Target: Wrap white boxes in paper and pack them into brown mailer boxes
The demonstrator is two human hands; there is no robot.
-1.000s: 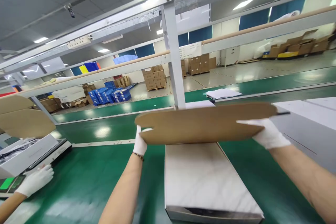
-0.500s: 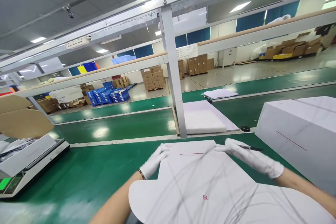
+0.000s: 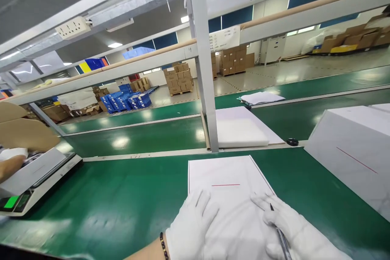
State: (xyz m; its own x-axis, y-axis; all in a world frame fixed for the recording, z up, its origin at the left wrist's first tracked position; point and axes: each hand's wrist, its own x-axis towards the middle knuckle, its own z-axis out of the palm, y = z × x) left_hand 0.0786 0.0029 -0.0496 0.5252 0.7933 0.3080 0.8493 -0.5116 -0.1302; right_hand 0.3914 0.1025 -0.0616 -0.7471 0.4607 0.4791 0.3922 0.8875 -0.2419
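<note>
A closed white box with a short red line on its lid lies on the green belt right in front of me. My left hand, in a white glove, rests flat on the near part of the lid with fingers spread. Also gloved, my right hand presses on the lid's right side and holds a dark pen between its fingers.
A larger white box stands at the right. A scale with a green display carries an open box at the left, where another person's gloved hand shows. A grey frame post, white foam sheet and small black object lie behind.
The brown-backed lid that both hands held up was folded down onto the box. Both hands slid toward me and now press flat on the closed lid.
</note>
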